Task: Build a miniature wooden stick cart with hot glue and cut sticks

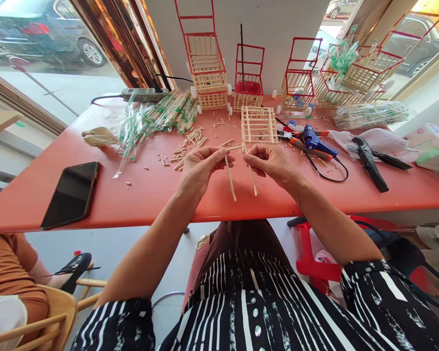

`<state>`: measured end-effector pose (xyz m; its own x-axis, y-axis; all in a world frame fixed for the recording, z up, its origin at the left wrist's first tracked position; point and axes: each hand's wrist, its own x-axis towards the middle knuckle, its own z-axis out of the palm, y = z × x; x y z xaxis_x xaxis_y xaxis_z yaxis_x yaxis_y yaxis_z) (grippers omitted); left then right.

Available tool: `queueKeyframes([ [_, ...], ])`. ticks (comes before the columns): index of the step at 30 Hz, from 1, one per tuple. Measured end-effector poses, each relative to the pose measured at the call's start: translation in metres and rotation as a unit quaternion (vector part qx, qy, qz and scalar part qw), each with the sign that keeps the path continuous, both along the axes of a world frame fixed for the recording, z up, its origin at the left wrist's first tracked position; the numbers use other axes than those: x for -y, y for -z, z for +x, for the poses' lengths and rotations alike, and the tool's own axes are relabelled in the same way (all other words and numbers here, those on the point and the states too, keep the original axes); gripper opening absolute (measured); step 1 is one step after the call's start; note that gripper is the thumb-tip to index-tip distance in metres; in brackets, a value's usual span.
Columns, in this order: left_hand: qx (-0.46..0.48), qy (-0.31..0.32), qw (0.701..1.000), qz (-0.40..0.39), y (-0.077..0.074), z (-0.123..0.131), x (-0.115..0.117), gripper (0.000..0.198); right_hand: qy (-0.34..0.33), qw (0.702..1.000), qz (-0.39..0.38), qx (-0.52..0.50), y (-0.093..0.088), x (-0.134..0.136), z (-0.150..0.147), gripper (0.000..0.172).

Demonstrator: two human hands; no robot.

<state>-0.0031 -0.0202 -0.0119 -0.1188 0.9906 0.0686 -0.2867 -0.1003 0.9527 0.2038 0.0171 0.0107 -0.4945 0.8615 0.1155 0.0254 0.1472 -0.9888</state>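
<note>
Above the table's front edge, my left hand (204,163) and my right hand (269,160) pinch a U-shaped frame of thin wooden sticks (230,179) between thumbs and fingers. Its short crosspiece spans the gap between my hands, and two longer sticks point down toward me. The joints are partly hidden by my fingertips. Just behind my right hand lies a slatted stick panel (259,124). Cut stick pieces (190,145) are scattered beyond my left hand. A blue hot glue gun (312,139) rests to the right, close to orange-handled pliers (296,141).
Small stick carts with red trim (208,68) line the back. Bundled wrapped sticks (161,114) and a power strip (144,94) lie back left; a phone (73,192) is at front left. Black-handled cutters (371,163) sit right. A seated person's leg (32,258) shows at lower left.
</note>
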Motion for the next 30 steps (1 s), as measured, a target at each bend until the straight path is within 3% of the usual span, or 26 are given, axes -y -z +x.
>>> queueKeyframes([
  [30, 0.0, 0.009, 1.0, 0.008, 0.0003, 0.0005, -0.0006, 0.036, -0.003, 1.0, -0.006, 0.006, 0.0034, -0.0011, 0.001, 0.065],
])
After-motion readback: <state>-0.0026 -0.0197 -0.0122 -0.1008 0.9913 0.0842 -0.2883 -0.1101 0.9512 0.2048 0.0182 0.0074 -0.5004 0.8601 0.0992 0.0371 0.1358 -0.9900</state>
